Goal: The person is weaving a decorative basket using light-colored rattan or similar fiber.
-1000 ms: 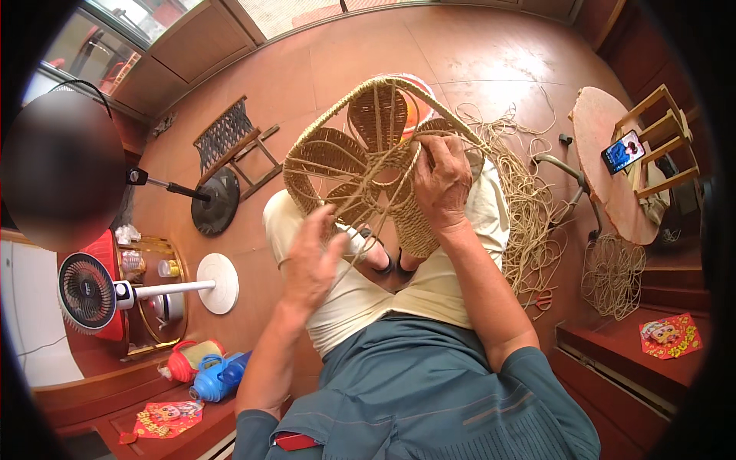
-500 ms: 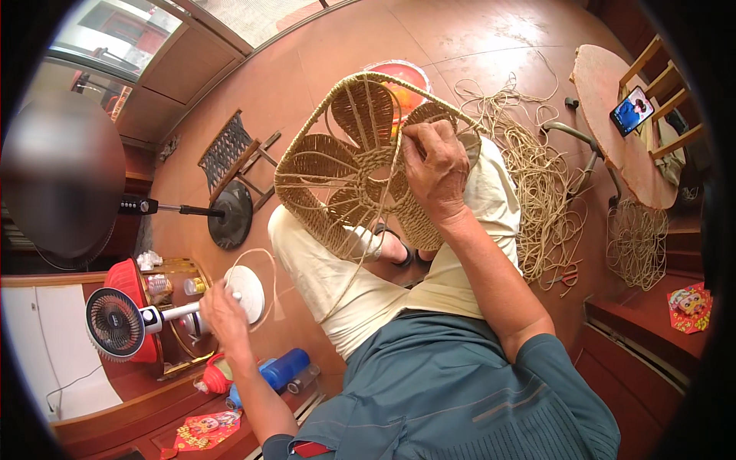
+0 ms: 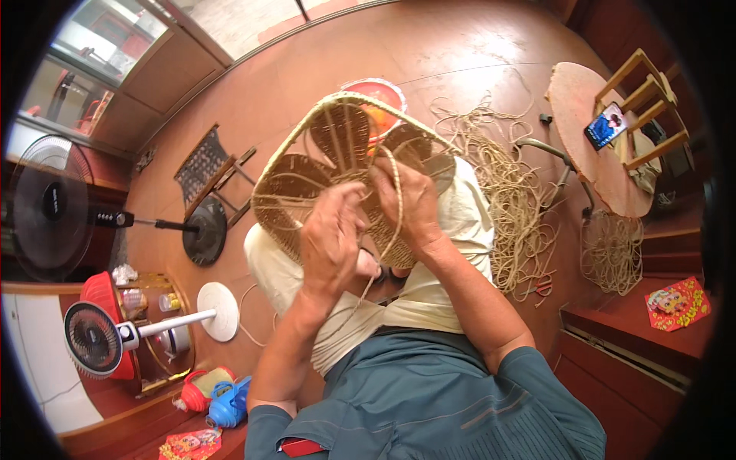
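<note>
Tan woven-cord basket with petal-shaped panels (image 3: pixel 340 142) rests tilted at your knees, its inside turned toward you. Your left hand (image 3: pixel 332 234) has its fingers bent and bunched near the weave's middle; you cannot tell from this view whether they pinch a strand. Your right hand (image 3: pixel 414 203) pinches the basket between thumb and fingertips, with a tan loose cord (image 3: pixel 399 218) looping down beside it.

Pale lettering marks the hub of the large black pedestal fan (image 3: pixel 54 201) on your left; the smaller white-and-black pedestal fan (image 3: pixel 92 337) carries a tiny mark too blurred to read. Gold characters surround a cartoon figure on the red paper decoration (image 3: pixel 678 303), which lies on the dark red wooden ledge (image 3: pixel 606 337) at your right. The black phone (image 3: pixel 606 127) shows a figure in blue and leans by the pale wooden rack (image 3: pixel 652 157) at the right side of the pinkish rounded tabletop (image 3: pixel 571 115).

Reddish-brown smooth floor (image 3: pixel 307 65) spreads around you, glossy toward the far edge. It bears the tangled tan cord heap (image 3: pixel 525 203) right of your knee, orange-handled scissors (image 3: pixel 543 287) at the heap's near edge, and a red-rimmed round basin (image 3: pixel 387 92) beyond the basket.
</note>
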### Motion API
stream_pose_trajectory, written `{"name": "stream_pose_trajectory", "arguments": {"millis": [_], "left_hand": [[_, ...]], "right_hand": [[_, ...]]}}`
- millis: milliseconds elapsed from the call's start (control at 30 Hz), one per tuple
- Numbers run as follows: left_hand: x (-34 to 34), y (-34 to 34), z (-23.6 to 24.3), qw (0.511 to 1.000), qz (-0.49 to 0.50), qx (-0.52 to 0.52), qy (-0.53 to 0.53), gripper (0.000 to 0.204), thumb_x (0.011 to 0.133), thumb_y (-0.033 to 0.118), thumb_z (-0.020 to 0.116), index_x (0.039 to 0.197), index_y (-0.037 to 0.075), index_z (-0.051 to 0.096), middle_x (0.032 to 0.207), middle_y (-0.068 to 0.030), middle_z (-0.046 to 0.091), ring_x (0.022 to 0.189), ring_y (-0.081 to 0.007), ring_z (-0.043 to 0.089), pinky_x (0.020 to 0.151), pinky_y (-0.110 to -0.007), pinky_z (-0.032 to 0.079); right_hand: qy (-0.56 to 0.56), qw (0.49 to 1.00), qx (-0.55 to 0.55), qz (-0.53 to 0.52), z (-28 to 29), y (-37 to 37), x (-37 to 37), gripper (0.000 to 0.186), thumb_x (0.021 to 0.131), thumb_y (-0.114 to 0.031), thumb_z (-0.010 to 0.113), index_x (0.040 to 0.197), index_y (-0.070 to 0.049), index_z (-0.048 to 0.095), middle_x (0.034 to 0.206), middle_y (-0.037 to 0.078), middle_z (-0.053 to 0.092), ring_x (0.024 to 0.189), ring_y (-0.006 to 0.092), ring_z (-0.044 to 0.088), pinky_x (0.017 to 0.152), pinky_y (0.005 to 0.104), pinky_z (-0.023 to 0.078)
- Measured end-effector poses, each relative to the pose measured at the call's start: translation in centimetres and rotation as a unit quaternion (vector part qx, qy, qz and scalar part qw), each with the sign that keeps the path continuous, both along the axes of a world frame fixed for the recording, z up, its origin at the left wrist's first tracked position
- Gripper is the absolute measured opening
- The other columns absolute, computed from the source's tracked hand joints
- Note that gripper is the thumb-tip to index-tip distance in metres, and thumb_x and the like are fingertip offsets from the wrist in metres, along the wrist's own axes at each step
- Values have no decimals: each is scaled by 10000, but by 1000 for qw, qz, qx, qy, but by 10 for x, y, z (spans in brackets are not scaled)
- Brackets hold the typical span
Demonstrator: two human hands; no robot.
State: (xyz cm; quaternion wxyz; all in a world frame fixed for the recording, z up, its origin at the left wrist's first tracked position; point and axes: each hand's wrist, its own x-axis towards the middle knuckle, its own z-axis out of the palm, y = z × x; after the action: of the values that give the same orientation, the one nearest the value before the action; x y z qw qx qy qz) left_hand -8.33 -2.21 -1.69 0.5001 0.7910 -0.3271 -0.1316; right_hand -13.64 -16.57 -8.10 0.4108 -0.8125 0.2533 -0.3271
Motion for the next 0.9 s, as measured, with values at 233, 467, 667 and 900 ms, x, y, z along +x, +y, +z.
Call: {"name": "stream_pose_trajectory", "arguments": {"millis": [233,467,667,900], "left_hand": [[35,-51,-2,952,-37,108,-283,236,1016,48,575,1243,112,568,1138,-186,724,1001,-452,725,800,-536,572],[49,-63,-23,971,-32,42,-234,221,1025,45,573,1239,88,542,1060,-176,702,982,-398,725,795,-485,563],[54,-19,-42,949,-26,-170,266,200,1102,160,624,1274,92,547,898,31,570,622,3,403,513,-167,303],[73,34,-37,943,28,-206,261,226,1092,172,645,1294,122,557,867,67,555,676,0,465,540,-161,330]], "right_hand": [[-81,985,147,44,-6,3,4,243,1013,-184,678,1195,-58,781,997,203,780,913,372,778,787,430,603],[-59,994,92,27,-9,1,1,229,1014,-194,670,1191,-75,754,992,211,757,905,407,757,779,462,590],[-99,994,46,-2,-1,7,-2,114,985,-116,721,1044,-27,681,893,195,693,816,388,721,716,459,565],[-160,975,-148,39,-8,19,4,315,874,-17,716,1179,-95,713,1150,126,686,1012,338,710,838,431,601]]}}
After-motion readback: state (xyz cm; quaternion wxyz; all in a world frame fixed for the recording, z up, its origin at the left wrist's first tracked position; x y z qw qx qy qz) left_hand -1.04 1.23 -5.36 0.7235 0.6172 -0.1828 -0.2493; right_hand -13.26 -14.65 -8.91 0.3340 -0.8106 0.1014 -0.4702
